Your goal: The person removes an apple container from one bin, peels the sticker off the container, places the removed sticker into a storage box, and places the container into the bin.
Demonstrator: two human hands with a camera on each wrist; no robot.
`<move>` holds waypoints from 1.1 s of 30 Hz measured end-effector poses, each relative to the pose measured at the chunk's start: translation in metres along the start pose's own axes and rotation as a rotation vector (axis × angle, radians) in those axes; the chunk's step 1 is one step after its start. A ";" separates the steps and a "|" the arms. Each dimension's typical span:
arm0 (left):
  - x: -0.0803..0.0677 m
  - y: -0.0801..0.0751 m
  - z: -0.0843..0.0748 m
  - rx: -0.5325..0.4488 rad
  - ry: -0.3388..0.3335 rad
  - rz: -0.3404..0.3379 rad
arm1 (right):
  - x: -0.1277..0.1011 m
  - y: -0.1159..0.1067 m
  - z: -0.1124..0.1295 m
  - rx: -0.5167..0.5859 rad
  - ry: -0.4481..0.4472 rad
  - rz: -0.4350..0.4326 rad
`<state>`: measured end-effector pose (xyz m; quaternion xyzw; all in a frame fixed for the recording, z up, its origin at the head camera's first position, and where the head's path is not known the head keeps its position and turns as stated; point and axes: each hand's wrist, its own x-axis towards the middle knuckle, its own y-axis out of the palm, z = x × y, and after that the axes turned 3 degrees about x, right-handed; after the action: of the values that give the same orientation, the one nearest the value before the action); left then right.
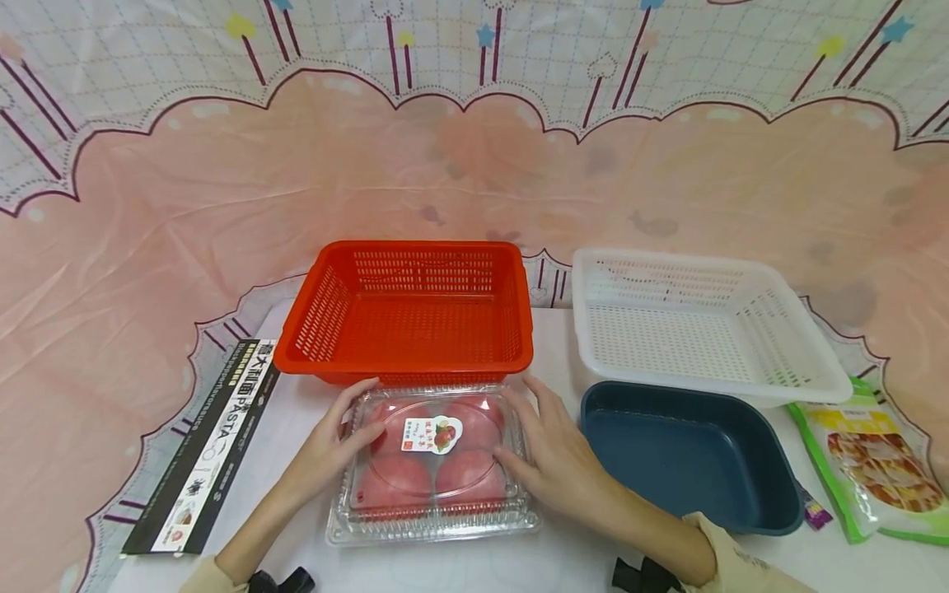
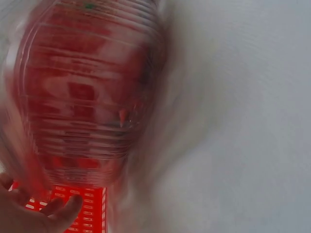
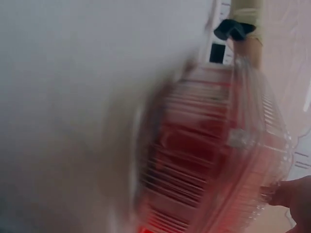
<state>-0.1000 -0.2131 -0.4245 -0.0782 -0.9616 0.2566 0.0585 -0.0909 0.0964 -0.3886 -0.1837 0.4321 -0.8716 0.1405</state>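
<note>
On the white table, just in front of the empty red basket, the clear clamshell of tomatoes sits shut, left hand and right hand cupping its sides with loosely spread fingers, so by my judgement moving it has barely begun.
</note>
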 end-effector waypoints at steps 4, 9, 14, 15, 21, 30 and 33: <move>0.003 -0.001 0.003 -0.043 -0.007 0.013 | 0.008 -0.008 0.009 -0.030 -0.089 -0.003; 0.007 0.000 0.008 -0.085 0.007 0.014 | 0.020 -0.017 0.025 0.021 -0.137 0.107; 0.009 -0.003 0.014 -0.059 0.015 -0.002 | 0.038 -0.021 0.039 0.058 -0.174 0.283; 0.010 -0.004 0.014 -0.048 0.018 -0.002 | 0.042 -0.021 0.041 0.059 -0.192 0.317; 0.013 -0.009 0.015 -0.022 0.045 0.024 | 0.065 -0.011 0.047 0.031 -0.366 0.423; 0.018 -0.011 0.016 -0.018 0.051 0.058 | 0.086 0.008 0.054 -0.144 -0.429 0.471; 0.020 -0.011 0.016 -0.018 0.053 0.063 | 0.090 0.012 0.055 -0.199 -0.457 0.476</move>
<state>-0.1235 -0.2269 -0.4311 -0.1157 -0.9590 0.2475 0.0751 -0.1459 0.0145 -0.3503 -0.2810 0.5033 -0.7041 0.4146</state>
